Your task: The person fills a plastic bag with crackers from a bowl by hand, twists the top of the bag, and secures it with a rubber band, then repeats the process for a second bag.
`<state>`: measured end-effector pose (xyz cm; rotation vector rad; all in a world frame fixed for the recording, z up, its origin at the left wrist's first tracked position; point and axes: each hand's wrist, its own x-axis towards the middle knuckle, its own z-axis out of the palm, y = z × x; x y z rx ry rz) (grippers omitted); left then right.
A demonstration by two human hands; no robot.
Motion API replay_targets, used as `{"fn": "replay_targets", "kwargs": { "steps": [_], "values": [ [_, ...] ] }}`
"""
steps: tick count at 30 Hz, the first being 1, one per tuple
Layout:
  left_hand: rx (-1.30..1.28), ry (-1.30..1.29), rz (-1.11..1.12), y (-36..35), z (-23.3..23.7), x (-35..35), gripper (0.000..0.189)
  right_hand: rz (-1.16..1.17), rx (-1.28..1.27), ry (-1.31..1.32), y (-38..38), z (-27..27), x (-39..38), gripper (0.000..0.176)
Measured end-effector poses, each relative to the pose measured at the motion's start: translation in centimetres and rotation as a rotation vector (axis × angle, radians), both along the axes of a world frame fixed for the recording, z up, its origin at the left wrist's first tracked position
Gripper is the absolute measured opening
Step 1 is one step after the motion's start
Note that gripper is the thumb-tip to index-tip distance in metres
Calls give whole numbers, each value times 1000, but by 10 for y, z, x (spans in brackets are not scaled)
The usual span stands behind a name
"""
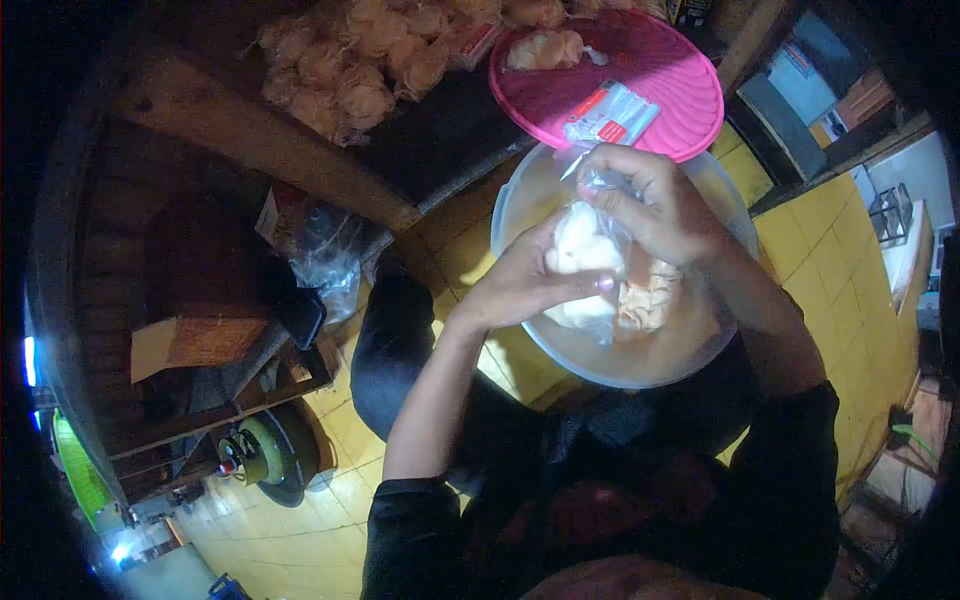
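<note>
A clear plastic bag (588, 245) filled with pale, rounded pieces is held over a large translucent tub (530, 335). My left hand (530, 275) wraps around the bag's side, the thumb lying across its front. At the top, my right hand (650, 205) is closed on the gathered neck of the same bag. Inside the tub, beside the bag, lie light orange crinkled pieces (648, 298); their exact kind is not clear. Behind the tub rests a pink round lid (690, 95), carrying a pack of plastic bags (612, 115) and one filled bag (545, 50).
Many filled bags (350, 70) are heaped on a dark surface at the back left. Wooden beams (270, 150) of a frame run at the left, with an open cardboard box (200, 345) and crumpled plastic (330, 260). A green gas cylinder (265, 450) stands on the yellow tiled floor (830, 290).
</note>
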<state>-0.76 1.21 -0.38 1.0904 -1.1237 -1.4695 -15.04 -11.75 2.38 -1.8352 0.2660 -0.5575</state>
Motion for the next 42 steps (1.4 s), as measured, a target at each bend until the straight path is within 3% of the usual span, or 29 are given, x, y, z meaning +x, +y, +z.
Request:
{"fn": "replay_targets", "kwargs": {
  "steps": [2,5,8,10,12,14,16,19,23,25,29,31,35,37,38,40,41,42],
  "values": [
    [60,-5,8,-1,-3,3,70,20,-135,25,-4,2,-2,9],
    [-144,-227,139,0,-10,1,71,114,-210,44,-10,-9,0,9],
    [11,-226,188,0,-7,-4,78,124,-162,77,-10,-3,-1,12],
    [-141,-243,255,0,-6,-4,69,105,-112,101,-6,-4,1,13],
    [-133,-249,275,3,-6,-6,59,167,-286,70,0,-12,4,13],
    [-125,-254,284,1,-6,-7,51,180,-291,83,-5,-12,4,14],
    [52,69,325,-1,-5,-8,36,119,-148,104,-9,-10,3,13],
    [-18,-127,339,-2,-5,-8,28,17,23,-1,-9,-10,4,13],
    [-76,-92,376,-3,-5,-10,23,-34,37,-27,-7,-9,3,16],
    [73,-85,348,-4,-8,-5,22,-66,126,-6,-10,-4,3,17],
    [61,-52,400,-3,-3,-9,23,-156,119,-19,-22,4,0,17],
    [-3,-26,464,-4,-8,-10,29,-263,481,-73,-34,4,-3,21],
    [-86,-174,520,-2,-5,-9,33,-147,693,-148,-38,2,-12,25],
    [-125,-79,507,-1,-9,-9,36,97,790,-232,-38,-31,-9,31],
    [-124,-81,509,0,-9,-12,36,100,791,-231,-33,-35,-8,31],
    [-72,47,404,2,-7,-18,39,59,214,-46,1,-15,11,38],
    [-72,44,407,1,-5,-20,39,46,389,-17,11,-7,18,44],
    [-187,-174,396,0,-4,-22,37,50,390,-20,9,-8,17,44]
  ]
}}
